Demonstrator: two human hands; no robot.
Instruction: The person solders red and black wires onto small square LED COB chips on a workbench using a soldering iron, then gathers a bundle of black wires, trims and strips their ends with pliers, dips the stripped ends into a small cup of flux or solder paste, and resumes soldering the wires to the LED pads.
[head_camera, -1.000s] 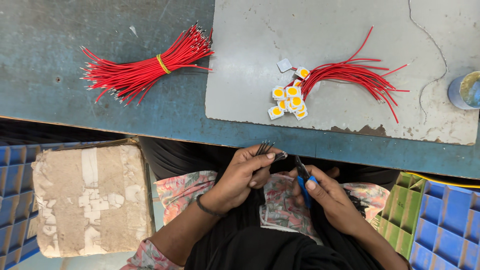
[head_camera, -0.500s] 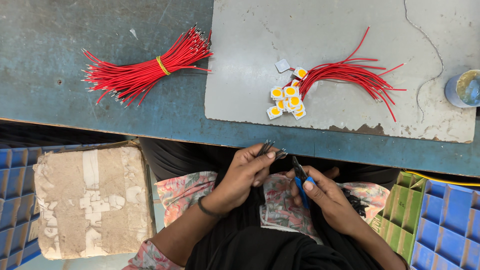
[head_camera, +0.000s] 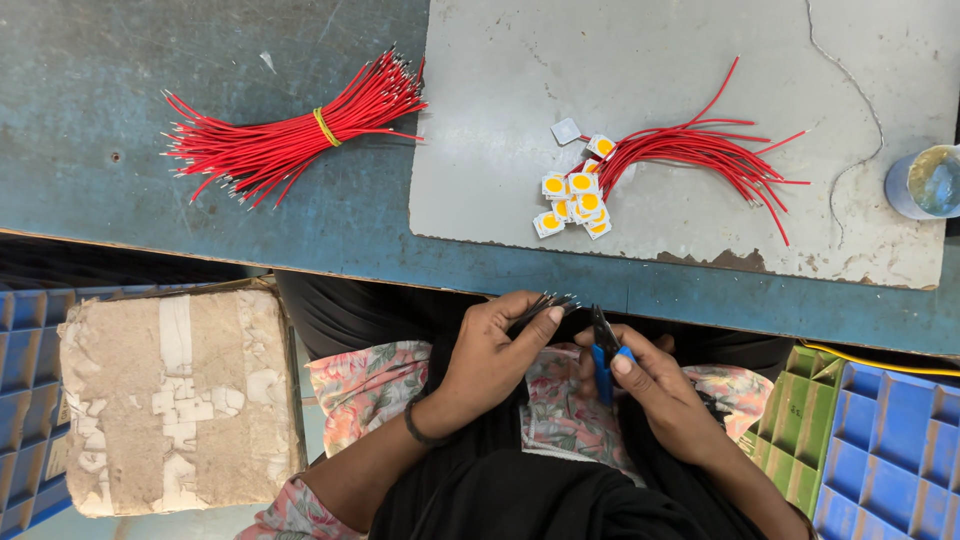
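1. Little has shifted since the earlier frames: both hands stay low over the lap, just below the tabletop edge, and the right hand's tool tip now sits slightly nearer the wire ends.
2. Left hand (head_camera: 490, 350) has its grip closed, thumb pressed to forefinger, pinching a small bunch of thin dark wire ends (head_camera: 548, 303) that stick out to the right past the fingertips.
3. Right hand (head_camera: 650, 385) has its grip wrapped shut around the blue-handled small cutters (head_camera: 603, 350), whose dark tip points up, just beside the wire ends; whether tip and wires touch cannot be told.
4. Under the hands lie a floral patterned cloth (head_camera: 380, 380) and black fabric (head_camera: 520, 500) on the lap.
5. Above, on the worn blue tabletop (head_camera: 120, 80), rests a grey scuffed sheet (head_camera: 640, 60).
6. On that sheet lies a loose fan of red wires (head_camera: 700, 150), its near ends touching a cluster of small white square chips with yellow centres (head_camera: 575, 195).
7. Well apart to the left lies a bundle of red wires bound with a yellow band (head_camera: 290, 140).
8. A round pale blue container (head_camera: 925, 182) stands at the sheet's right edge.
9. Beside the lap sit a taped brown cardboard box (head_camera: 175, 400), a blue plastic crate (head_camera: 895, 450) and a green plastic tray (head_camera: 795, 425).
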